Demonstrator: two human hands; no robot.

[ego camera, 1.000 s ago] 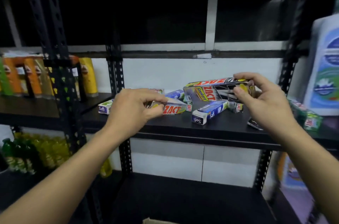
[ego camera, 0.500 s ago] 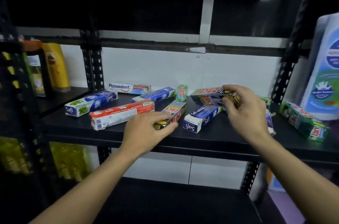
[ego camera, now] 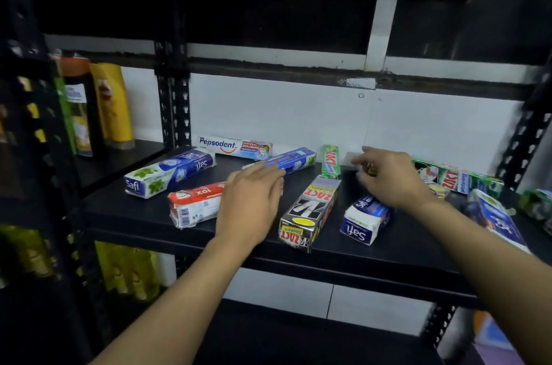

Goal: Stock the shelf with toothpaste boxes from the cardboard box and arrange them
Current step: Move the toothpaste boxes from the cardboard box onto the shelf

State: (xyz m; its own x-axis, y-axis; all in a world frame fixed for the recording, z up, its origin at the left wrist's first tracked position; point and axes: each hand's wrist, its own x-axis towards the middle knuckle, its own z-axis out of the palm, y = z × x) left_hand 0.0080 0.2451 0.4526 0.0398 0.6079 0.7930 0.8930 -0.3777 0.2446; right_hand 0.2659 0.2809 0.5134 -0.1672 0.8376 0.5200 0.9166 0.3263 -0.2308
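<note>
Several toothpaste boxes lie scattered on the black shelf: a Pepsodent box at the back, a blue Safi box at the left, a red 10X box, and a black Zact box near the front edge. My left hand hovers with straight fingers over the red box, its fingertips at a blue box. My right hand is curled round a dark Zact box end towards the back, mostly hidden. A short Safi box lies under that wrist. The cardboard box is out of view.
A green Zact box lies against the back wall, another green Zact box at the right, and a Safi box overhangs at the far right. Yellow bottles stand on the neighbouring left shelf. Black uprights frame the bay.
My left hand let go of the black Zact box, which now lies on the shelf, and moved left and back over the red box. My right hand moved its box towards the back wall.
</note>
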